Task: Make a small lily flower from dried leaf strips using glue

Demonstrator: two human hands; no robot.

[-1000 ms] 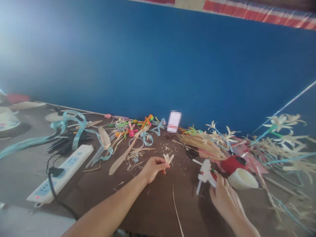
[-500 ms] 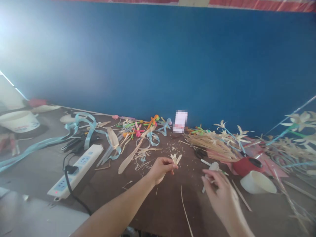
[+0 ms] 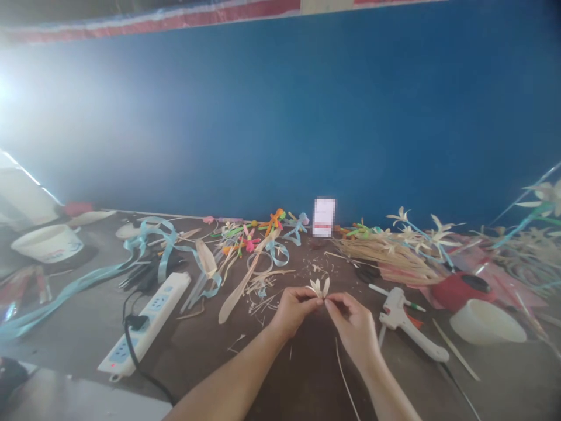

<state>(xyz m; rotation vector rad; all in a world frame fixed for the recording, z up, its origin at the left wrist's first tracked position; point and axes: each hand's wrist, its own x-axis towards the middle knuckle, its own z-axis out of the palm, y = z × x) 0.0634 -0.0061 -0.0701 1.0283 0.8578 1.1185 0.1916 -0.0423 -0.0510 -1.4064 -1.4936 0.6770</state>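
A small cream flower (image 3: 319,286) with pointed petals, seemingly of dried husk, is pinched at its base by my left hand (image 3: 294,311). My right hand (image 3: 352,323) has thumb and forefinger closed at the flower's lower right side, touching it. Both hands meet just above the dark table. To the right of my right hand a white glue gun (image 3: 405,324) lies on its side, its cord trailing toward the front edge. A thin pale strip (image 3: 345,374) lies below my hands.
On the left lie a power strip (image 3: 146,324) with a black plug, pale blue ribbon (image 3: 92,278) and a white bowl (image 3: 47,244). Colourful pipe-cleaner figures (image 3: 249,240) line the back. Dried husks (image 3: 390,257), finished flowers (image 3: 442,231), a red container (image 3: 462,289) and a white cup (image 3: 486,323) occupy the right.
My right hand has left the glue gun and moved left to the flower, its fingers now closed there. My left hand still holds the flower. The view has shifted slightly.
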